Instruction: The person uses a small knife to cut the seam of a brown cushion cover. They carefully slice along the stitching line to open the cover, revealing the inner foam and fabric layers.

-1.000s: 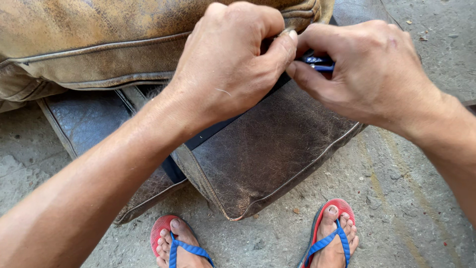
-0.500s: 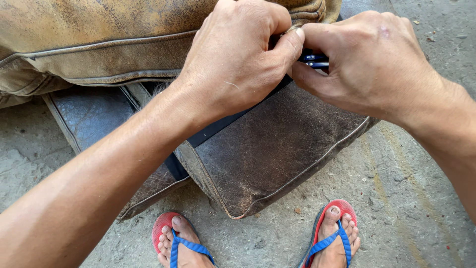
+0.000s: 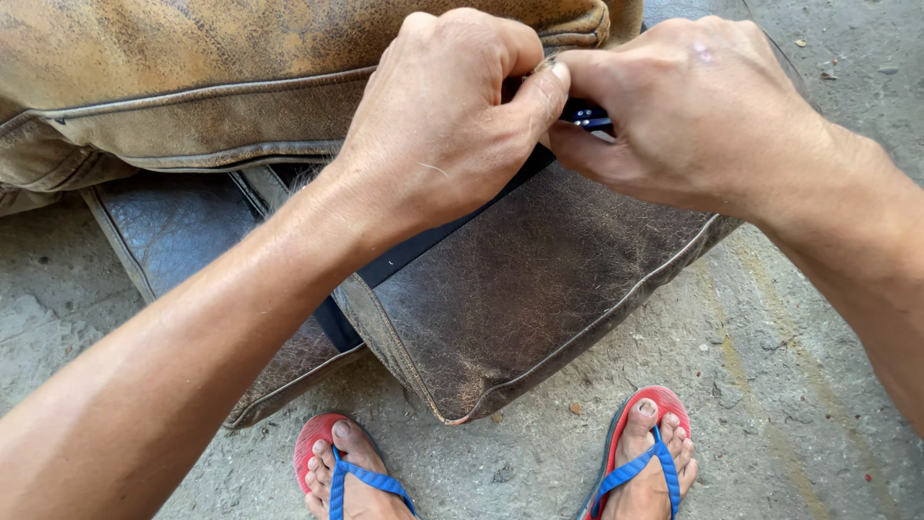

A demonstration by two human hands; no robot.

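Both hands, left hand [image 3: 443, 116] and right hand [image 3: 693, 106], pinch a small dark tool [image 3: 585, 117] above the leather cushion [image 3: 520, 289]; a slip could nick fingers.

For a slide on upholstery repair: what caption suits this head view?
Both hands, left hand and right hand, pinch a small dark tool over a worn brown leather cushion.

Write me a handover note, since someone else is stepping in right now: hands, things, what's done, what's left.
Left hand: fist closed at the dark cushion's upper edge, thumb against the right hand.
Right hand: pinching a small dark tool, mostly hidden.
Dark cushion lies on the concrete floor, overlapping another dark piece; tan cushion behind.
Done: nothing visibly finished.
Left: the work at that edge is not complete.
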